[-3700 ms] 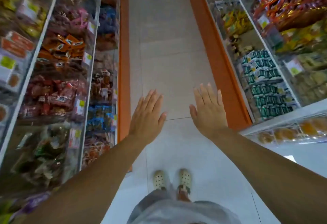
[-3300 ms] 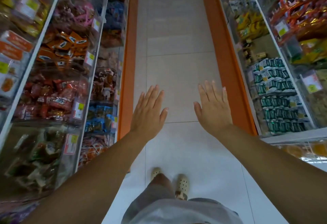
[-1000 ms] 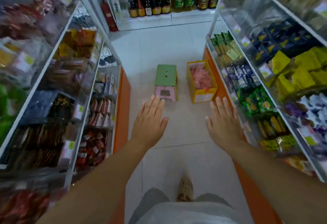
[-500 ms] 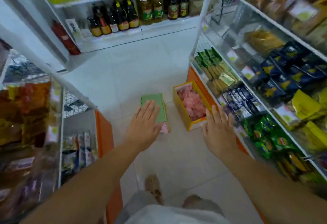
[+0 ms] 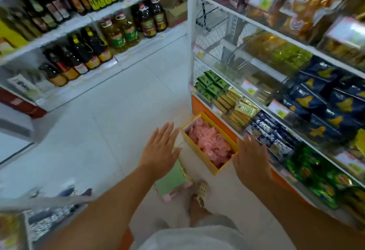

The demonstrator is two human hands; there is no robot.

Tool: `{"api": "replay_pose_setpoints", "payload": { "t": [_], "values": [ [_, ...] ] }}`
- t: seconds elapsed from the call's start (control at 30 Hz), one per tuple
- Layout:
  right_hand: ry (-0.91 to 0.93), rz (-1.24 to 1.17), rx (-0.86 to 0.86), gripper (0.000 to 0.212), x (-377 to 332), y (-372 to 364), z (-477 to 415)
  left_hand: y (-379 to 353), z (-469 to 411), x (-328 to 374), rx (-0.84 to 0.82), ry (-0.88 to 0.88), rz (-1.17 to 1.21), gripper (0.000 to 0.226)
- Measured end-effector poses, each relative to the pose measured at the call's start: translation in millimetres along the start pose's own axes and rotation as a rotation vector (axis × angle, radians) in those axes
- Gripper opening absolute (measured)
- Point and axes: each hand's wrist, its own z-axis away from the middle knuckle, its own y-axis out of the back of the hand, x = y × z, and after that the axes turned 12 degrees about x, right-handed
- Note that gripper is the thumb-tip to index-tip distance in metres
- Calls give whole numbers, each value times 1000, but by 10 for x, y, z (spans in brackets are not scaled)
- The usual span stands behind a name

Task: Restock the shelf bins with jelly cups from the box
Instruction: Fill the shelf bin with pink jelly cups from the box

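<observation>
Small pale-pink jelly cups (image 5: 209, 145), rounded and glossy, heaped loose and filling an open yellow cardboard box (image 5: 198, 156). Stands on the pale tiled floor (image 5: 118, 121), just right of centre in the lower half of the frame, with one long side along the orange base (image 5: 194, 103) of the right-hand shelving.

Hovering either side of the box's nearer end:
- Left hand (image 5: 160, 151), at centre frame, fingers straight and slightly spread, holding nothing.
- Right hand (image 5: 250, 159), to the right of the box, back upward, fingers likewise extended and relaxed, holding nothing.

Contact with the cardboard: not discernible.

Below the left hand, a flat green plastic stool (image 5: 173, 180) with pink feet, and just beside it a foot in a cream perforated shoe (image 5: 201, 190).

Along the right edge, clear plastic shelf bins (image 5: 256, 58) holding green, gold and dark-blue crinkly packets. At the upper left, white shelves lined with dark and amber bottles (image 5: 122, 32), blurred.
</observation>
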Motion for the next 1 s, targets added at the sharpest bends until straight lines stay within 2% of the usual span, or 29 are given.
{"api": "replay_pose_setpoints", "payload": {
  "t": [0.1, 0.2, 0.33, 0.53, 0.7, 0.9, 1.0],
  "values": [
    [20, 20, -7, 50, -20, -35, -421, -34, -434, -197, -40, -94, -22, 72],
    [10, -12, -10, 61, -44, 14, -757, -59, -814, -300, -4, -171, -44, 65],
    [-67, -35, -22, 63, -80, -71, -1050, -112, -1378, -305, -40, -299, -7, 63],
    [-172, -39, 20, 61, -132, -411, -1271, -468, -2048, -320, -59, -585, 11, 61],
    [-434, -97, 25, 62, -390, -792, -1424, -1001, -2668, -470, -110, -807, 27, 58],
    [-705, -126, 249, 62, -1088, -1700, -1675, -1920, -3411, -893, -148, -1033, 98, 57],
    [-848, -118, 100, 57, -1439, -2174, -1766, -2376, -3601, -1212, -174, -1092, 155, 56]
  ]
}}
